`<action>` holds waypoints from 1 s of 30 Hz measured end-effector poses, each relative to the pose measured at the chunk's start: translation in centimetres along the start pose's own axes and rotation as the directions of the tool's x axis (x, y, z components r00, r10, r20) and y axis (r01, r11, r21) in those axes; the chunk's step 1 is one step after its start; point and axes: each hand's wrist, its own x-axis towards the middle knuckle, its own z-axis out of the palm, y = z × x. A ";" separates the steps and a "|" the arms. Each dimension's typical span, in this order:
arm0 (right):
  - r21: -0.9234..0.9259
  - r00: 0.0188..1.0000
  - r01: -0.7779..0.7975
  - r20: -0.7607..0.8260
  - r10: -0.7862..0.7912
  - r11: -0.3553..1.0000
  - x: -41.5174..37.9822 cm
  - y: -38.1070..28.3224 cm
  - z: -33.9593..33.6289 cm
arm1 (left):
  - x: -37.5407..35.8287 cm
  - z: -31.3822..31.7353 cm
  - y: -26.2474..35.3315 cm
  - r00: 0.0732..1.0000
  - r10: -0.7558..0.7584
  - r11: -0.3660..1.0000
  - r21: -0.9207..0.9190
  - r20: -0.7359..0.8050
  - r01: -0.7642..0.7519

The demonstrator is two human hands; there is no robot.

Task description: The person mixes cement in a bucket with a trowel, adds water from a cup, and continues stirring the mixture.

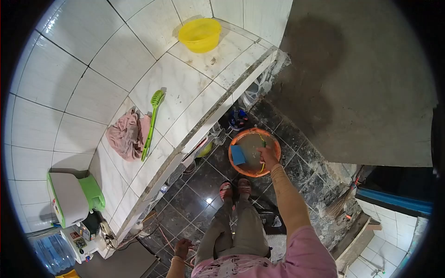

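My right hand [268,155] reaches down over an orange basin [276,147] of murky water on the dark tiled floor. It grips a thin yellow-green stick-like handle [262,166] that dips into the basin. A blue scoop [238,155] lies at the basin's left side. My left hand [182,248] hangs low by my left leg, fingers loosely curled; what it holds, if anything, is unclear. My feet in sandals [235,187] stand just before the basin.
A tiled counter [185,88] runs along the left with a yellow bowl [200,34], a green brush [152,121] and a pink cloth [126,135]. A green-white appliance [73,197] and water bottle [52,252] stand lower left. A grey wall [366,78] rises right; broom [340,206] beside it.
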 end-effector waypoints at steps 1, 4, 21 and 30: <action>-0.007 1.000 -0.006 0.004 0.006 1.000 -0.5 0.2 1.0 | -0.7 -0.8 0.8 1.000 -0.002 1.000 -0.003 -0.021 0.002; -0.060 0.998 0.051 -0.033 -0.053 0.997 -0.1 -1.1 -2.1 | 1.5 2.5 1.0 0.999 0.035 0.998 0.052 0.039 -0.037; -0.229 0.728 0.344 -0.547 -0.412 0.911 -5.4 12.8 -3.3 | 11.2 -9.2 9.4 0.947 0.127 0.930 0.296 0.294 -0.217; -0.117 0.757 0.100 -0.636 -0.152 0.988 -26.5 41.0 -1.3 | 10.9 -3.7 10.4 0.824 0.163 0.662 0.558 0.543 -0.499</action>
